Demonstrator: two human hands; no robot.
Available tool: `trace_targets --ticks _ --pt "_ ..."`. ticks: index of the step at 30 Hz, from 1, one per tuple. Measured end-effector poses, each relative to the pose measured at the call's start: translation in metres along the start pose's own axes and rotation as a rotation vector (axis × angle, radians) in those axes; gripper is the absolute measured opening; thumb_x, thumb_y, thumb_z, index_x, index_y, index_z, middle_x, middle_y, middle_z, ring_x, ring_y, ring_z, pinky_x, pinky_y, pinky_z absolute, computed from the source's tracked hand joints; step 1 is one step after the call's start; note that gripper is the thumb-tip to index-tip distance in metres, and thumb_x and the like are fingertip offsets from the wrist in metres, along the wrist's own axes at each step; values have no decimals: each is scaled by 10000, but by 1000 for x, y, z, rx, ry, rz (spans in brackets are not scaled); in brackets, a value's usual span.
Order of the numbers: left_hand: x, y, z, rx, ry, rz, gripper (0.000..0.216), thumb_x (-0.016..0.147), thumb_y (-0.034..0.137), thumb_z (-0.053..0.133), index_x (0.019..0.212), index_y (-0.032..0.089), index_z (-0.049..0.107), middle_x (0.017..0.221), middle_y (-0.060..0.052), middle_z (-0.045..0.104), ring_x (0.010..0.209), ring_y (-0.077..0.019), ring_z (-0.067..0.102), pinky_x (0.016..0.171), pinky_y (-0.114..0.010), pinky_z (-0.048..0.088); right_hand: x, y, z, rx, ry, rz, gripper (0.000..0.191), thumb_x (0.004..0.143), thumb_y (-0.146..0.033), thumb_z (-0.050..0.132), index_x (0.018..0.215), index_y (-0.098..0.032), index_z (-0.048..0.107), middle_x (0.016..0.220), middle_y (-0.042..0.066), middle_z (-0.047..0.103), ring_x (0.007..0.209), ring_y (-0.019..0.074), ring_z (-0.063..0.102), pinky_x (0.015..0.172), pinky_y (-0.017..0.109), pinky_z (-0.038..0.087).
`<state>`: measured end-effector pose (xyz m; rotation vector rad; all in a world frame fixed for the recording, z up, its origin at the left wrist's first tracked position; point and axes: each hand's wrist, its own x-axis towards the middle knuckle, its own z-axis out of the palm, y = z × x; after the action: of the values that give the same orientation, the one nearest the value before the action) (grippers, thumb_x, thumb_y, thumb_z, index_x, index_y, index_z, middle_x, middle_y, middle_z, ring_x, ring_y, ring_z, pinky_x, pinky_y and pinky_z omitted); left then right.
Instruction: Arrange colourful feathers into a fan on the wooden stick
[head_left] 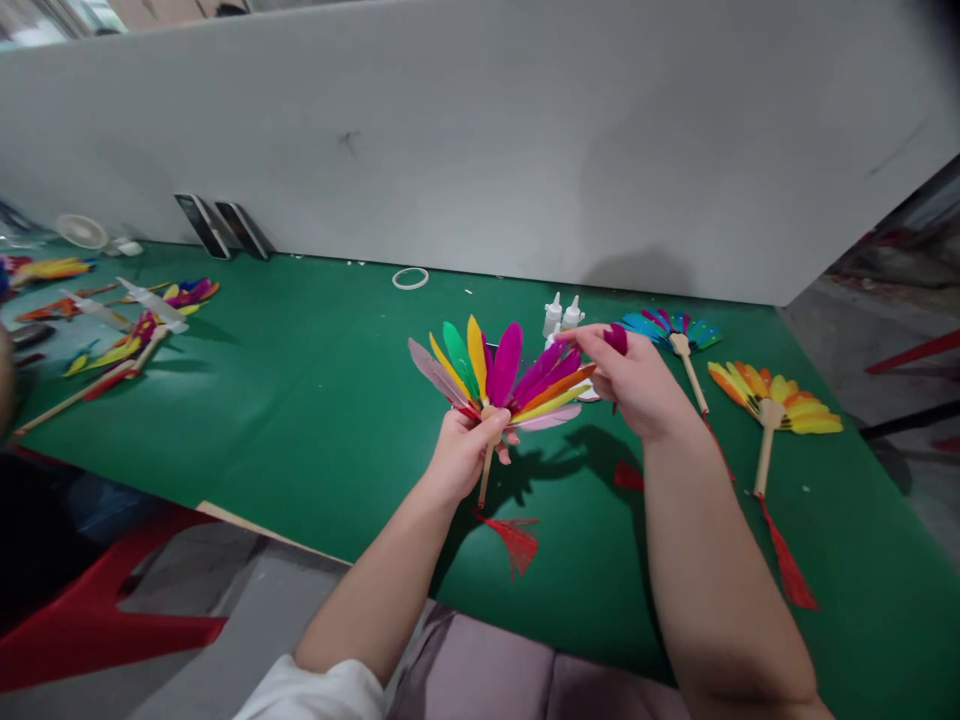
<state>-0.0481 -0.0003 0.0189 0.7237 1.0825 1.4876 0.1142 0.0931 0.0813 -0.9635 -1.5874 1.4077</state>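
My left hand (469, 450) is closed around the wooden base of a multicoloured feather fan (507, 362), thumb on its front. Pink, yellow, green, magenta and orange feathers spread upward from it. Below my fingers show its thin handle (486, 475) and a red tassel (516, 543) hanging down. My right hand (626, 380) is at the fan's right side, thumb and index finger pinched at the tip of a purple feather. A dark magenta feather (616, 338) pokes out between the curled fingers of that hand; most of it is hidden.
To the right lie a blue-purple feather fan (679, 330) and a yellow-orange fan (772, 400). White glue bottles (562, 314) stand behind my right hand. A white ring (410, 279) and two phones (221, 228) are by the grey partition (450, 140). Feathers and sticks (127, 345) lie left, near a red chair (112, 620).
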Motion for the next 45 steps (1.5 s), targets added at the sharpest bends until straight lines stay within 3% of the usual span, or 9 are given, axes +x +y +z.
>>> trace_targets --ticks 4,9,17,22,26,45 --pt "-1 -2 0 16 -1 -8 243 610 324 692 643 118 568 498 9 558 438 -84 521 346 -164 400 -3 -2 9 -61 -33 -19 227 638 -369 660 738 -166 643 630 -2 589 551 110 524 515 241 427" --pt "0 -4 -1 29 -15 -9 240 617 324 691 681 118 584 524 6 565 472 -94 539 341 -160 400 -1 3 13 -68 -36 -49 202 646 -359 655 698 -164 643 683 23 635 669 161 593 624 295 478" --pt "1 -5 -2 24 -14 6 236 636 320 682 679 112 581 523 5 562 441 -82 521 336 -158 403 -3 0 21 -79 1 -86 187 658 -339 645 737 -169 644 712 21 653 697 170 607 639 305 488" --pt "1 -5 -2 14 -28 4 224 651 309 677 672 112 576 525 8 561 432 -75 512 342 -157 409 -5 -2 15 -133 -154 -8 220 641 -341 656 764 -159 663 745 35 671 700 178 613 626 298 487" --pt "1 -6 -3 18 -30 -6 225 642 310 685 692 116 583 535 8 566 468 -88 536 345 -157 413 -7 -3 11 -184 -196 -7 198 659 -325 641 753 -154 669 742 37 672 690 171 607 619 288 479" --pt "0 -6 -2 31 -58 -27 236 628 310 686 658 104 574 541 3 562 457 -87 532 332 -162 416 -6 2 19 -265 -203 -21 260 702 -394 598 802 -162 656 756 46 665 688 177 593 602 285 457"
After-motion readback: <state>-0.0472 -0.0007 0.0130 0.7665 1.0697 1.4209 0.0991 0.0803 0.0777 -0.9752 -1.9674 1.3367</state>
